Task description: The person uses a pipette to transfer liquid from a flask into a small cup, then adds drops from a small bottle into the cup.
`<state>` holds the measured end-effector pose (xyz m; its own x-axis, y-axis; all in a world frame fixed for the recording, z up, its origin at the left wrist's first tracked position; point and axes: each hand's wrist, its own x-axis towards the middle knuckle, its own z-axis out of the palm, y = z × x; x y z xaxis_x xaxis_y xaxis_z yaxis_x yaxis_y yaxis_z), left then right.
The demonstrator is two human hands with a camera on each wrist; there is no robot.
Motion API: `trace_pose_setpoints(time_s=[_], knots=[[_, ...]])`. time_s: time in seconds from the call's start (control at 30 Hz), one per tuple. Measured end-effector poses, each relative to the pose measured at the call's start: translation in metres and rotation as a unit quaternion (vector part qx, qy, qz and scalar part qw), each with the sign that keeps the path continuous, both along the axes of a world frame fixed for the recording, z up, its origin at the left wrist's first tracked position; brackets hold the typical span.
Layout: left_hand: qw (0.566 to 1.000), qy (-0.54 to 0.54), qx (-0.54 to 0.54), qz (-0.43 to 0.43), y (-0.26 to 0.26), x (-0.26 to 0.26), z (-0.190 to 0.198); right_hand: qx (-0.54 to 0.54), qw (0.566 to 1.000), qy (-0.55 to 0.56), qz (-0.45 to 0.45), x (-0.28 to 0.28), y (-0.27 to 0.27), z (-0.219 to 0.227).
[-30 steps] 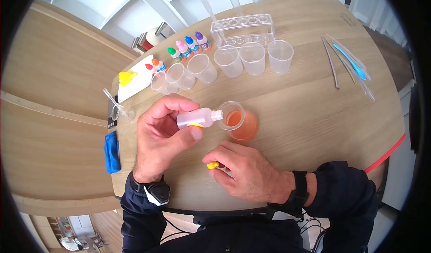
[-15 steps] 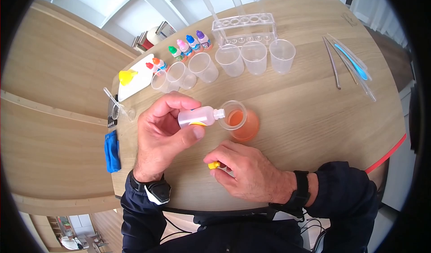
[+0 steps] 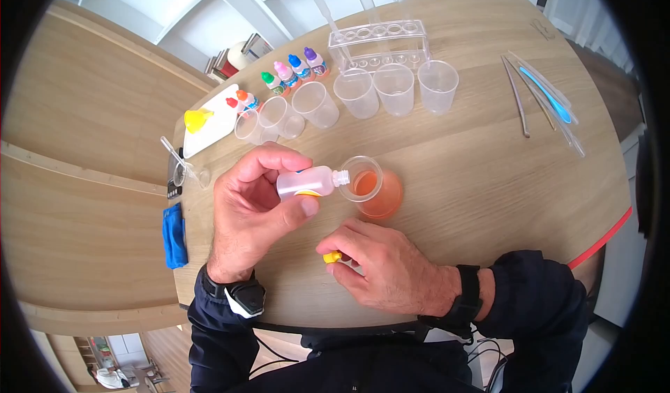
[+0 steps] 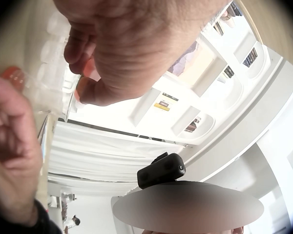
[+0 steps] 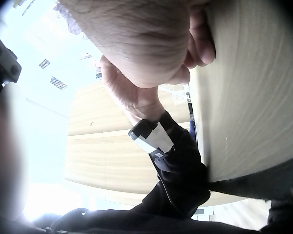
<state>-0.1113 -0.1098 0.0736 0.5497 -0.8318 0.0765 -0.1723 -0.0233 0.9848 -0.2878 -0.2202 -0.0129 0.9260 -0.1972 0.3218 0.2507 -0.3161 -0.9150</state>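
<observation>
In the head view my left hand (image 3: pixel 244 215) holds a small translucent dye bottle (image 3: pixel 305 182), uncapped and lying on its side between fingers and thumb. The bottle's neck points right, at the rim of a clear plastic cup (image 3: pixel 382 194) with orange liquid in the bottom. Lower down, my right hand (image 3: pixel 387 267) pinches a yellow cap (image 3: pixel 332 257) close above the table. The left wrist view shows the back of the left hand (image 4: pixel 122 53), which mostly hides the bottle. In the right wrist view the right hand (image 5: pixel 141 44) covers the cap.
Beyond the hands stands a row of clear cups (image 3: pixel 356 94), with several capped dye bottles (image 3: pixel 296 68) and a test tube rack (image 3: pixel 377 37) behind. A white tray (image 3: pixel 209 131) carries a yellow funnel (image 3: pixel 197 120). Stirring tools (image 3: pixel 544 96) lie right; a blue cloth (image 3: pixel 174 236) lies left.
</observation>
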Motion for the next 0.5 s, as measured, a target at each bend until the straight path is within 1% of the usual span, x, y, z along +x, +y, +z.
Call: trace_pose_setpoints(time_s=[0.5], knots=[[1.0, -0.011, -0.006, -0.01, 0.0006, 0.0022, -0.0012, -0.006, 1.0, 0.003, -0.002, -0.0006, 0.0002, 0.0012]])
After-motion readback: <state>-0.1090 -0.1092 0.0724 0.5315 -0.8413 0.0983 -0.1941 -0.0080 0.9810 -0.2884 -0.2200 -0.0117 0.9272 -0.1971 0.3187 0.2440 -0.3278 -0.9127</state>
